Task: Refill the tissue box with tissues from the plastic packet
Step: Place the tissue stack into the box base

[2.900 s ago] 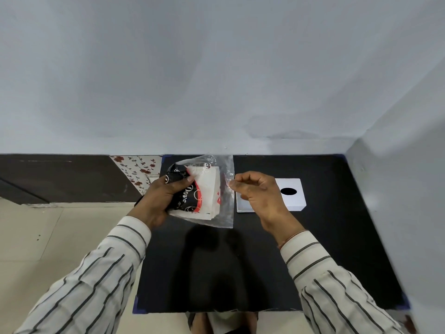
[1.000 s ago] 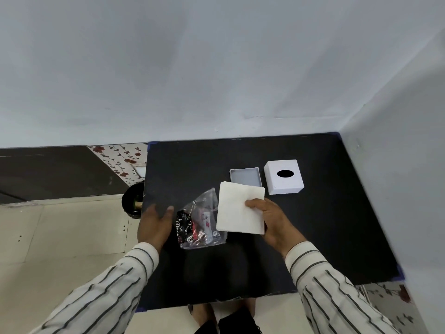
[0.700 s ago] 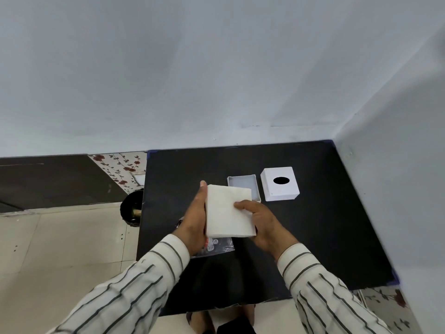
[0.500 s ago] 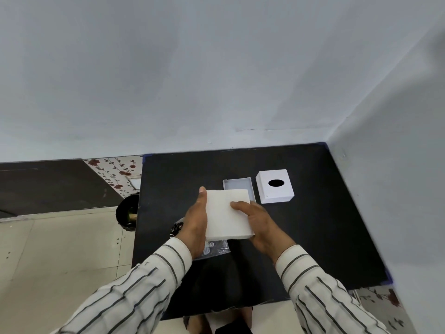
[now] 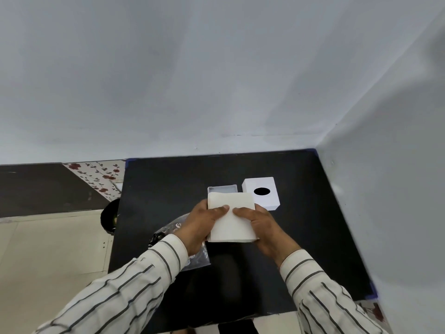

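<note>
**Now the tissues are out, but they could still slip**

Both hands hold the stack of tissues (image 5: 231, 219) above the desk (image 5: 168, 184), near the middle of the frame. The left hand (image 5: 201, 224) grips its left side and the right hand (image 5: 261, 226) grips its right side, with the thumbs pressed flat on top.

The stack is soft and loose. If the hands squeeze too little, some sheets could slide off and fall. If they squeeze too hard, the stack could bend and then not fit. The open box base (image 5: 222, 189) sits just above the stack in the frame, partly hidden by it. It looks about as wide as the stack, so a crooked drop could catch a corner on its wall. The box lid (image 5: 261, 192), with its dark hole, lies just to the right of the base, and a bump could push it away.

Half a second ago the thumbs were apart at the sides; now they almost meet on top. The stack now covers more of the base. The plastic packet (image 5: 178, 237) lies flat under the left wrist, empty.
</note>
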